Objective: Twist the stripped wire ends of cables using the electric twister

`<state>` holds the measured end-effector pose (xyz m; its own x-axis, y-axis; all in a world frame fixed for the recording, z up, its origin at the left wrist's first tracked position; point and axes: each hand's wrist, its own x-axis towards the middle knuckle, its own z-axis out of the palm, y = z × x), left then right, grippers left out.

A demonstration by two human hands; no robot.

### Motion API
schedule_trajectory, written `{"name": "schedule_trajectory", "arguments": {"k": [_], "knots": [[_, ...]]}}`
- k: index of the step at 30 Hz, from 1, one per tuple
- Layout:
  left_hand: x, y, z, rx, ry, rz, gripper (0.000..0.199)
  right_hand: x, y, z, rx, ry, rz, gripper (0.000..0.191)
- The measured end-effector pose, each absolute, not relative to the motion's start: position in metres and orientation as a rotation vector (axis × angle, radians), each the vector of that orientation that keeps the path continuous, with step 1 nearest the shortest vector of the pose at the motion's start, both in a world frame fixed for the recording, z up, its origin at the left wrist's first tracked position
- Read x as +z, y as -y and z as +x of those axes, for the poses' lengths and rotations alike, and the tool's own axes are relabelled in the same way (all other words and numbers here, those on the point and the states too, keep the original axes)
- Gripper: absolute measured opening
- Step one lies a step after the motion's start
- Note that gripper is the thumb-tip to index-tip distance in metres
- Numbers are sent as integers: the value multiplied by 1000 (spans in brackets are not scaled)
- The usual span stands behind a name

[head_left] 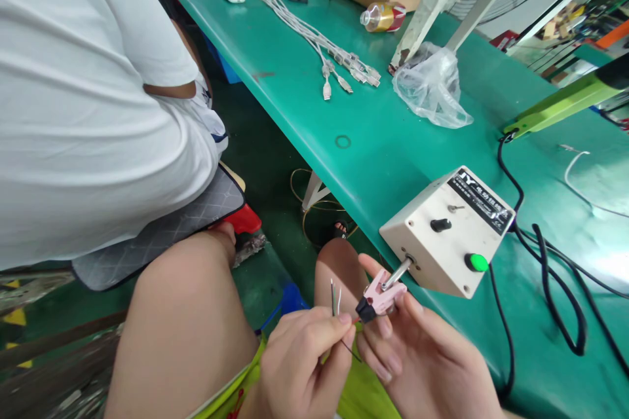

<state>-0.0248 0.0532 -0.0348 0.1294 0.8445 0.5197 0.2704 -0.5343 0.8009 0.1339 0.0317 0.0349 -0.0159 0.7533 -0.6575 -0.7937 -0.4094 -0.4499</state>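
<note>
The left hand [307, 353] pinches thin wires [339, 300]; the right hand [425, 353] grips a pink clip [383, 298] on the shaft [399, 272] of a box [455, 245] at the counter's [393, 163] near edge. Farther along, in from that edge, lie white cables [299, 25].

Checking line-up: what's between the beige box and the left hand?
Head view: from the beige box, a metal shaft, then the pink clip, then a bit of red wire at the left hand.
</note>
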Motion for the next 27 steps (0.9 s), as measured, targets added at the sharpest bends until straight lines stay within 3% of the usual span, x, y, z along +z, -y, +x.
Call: {"name": "schedule_trajectory", "arguments": {"k": [9, 18, 27], "knots": [[-31, -51, -28, 1412, -1076, 1872, 14, 27, -28, 138, 1750, -172, -1070, 51], [-36, -44, -34, 1569, -1031, 1827, 31, 24, -24, 130, 1876, -62, -1124, 17], [-30, -41, -37, 1403, -950, 1948, 17, 26, -21, 122, 1978, 9, -1093, 29]]}}
